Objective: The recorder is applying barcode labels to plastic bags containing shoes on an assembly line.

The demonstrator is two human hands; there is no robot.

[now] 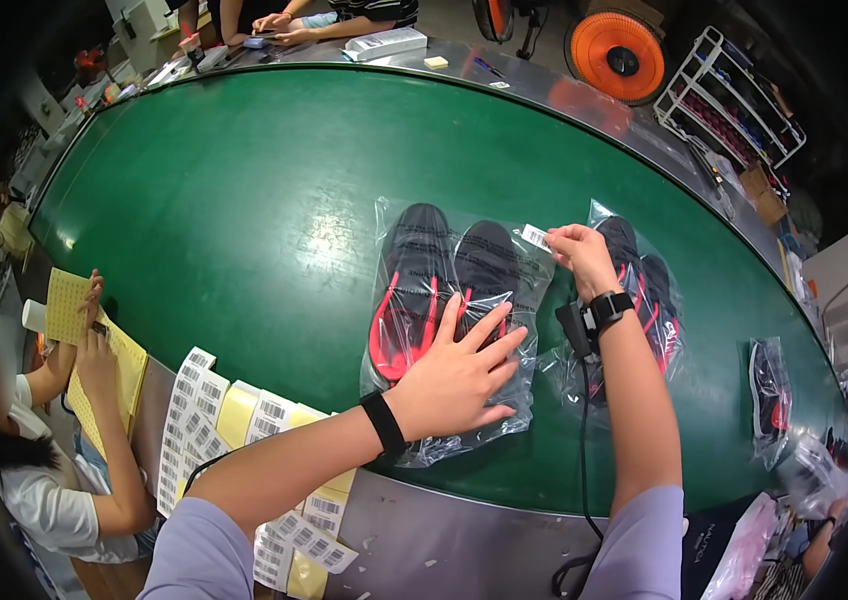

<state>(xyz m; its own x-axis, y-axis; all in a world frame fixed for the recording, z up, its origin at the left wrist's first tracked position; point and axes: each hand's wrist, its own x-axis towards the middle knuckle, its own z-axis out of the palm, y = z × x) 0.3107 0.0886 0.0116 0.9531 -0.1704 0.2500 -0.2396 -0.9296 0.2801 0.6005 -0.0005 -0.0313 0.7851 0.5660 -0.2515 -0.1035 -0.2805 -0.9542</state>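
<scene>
A pair of black shoes [418,242] with red-pink trim lies in a clear plastic bag on the green surface in front of me. My left hand [459,375] is spread over the lower part of this bag, its fingers apart and pressing on it. Between the thumb and fingers of my right hand [584,252] is a small white barcode label [536,238], pinched at the bag's upper right corner. I cannot tell whether the label touches the plastic. Partly behind my right hand and wrist lies a second bagged pair of similar shoes [656,275].
Sheets of barcode labels [194,390] lie along the near metal edge of the green surface [224,180]. At left, a person holds yellow sheets [69,305]. Farther right lies another bagged shoe [770,395]. An orange fan [619,58] and a white rack [719,100] stand beyond.
</scene>
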